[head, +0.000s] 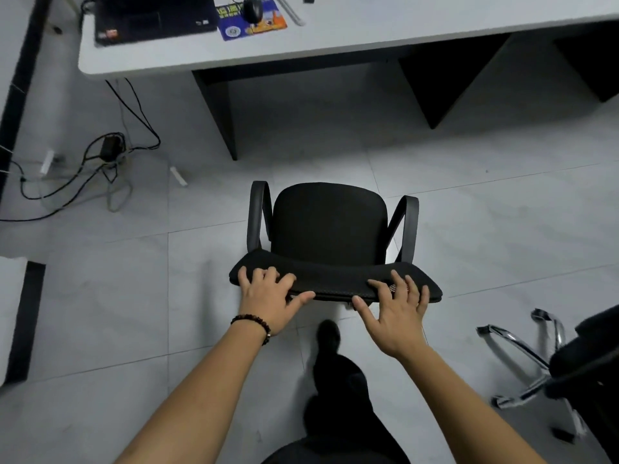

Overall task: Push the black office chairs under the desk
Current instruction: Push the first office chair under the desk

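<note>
A black office chair (330,226) with two curved armrests stands on the tiled floor in the middle, its seat facing the white desk (335,38) and a stretch of floor away from it. My left hand (269,298) lies on the left end of the chair's backrest top, fingers spread over it, thumb under the edge. My right hand (397,313) rests on the right end, fingers spread on top. A second black office chair (582,366) with a chrome star base stands at the right edge, partly cut off.
Dark desk panels (219,105) frame an opening under the desk straight ahead. A laptop (150,18), a mouse (253,10) and a blue mouse pad (264,23) lie on the desk. Cables and a power adapter (109,147) sprawl on the floor at left. My dark shoe (328,334) is behind the chair.
</note>
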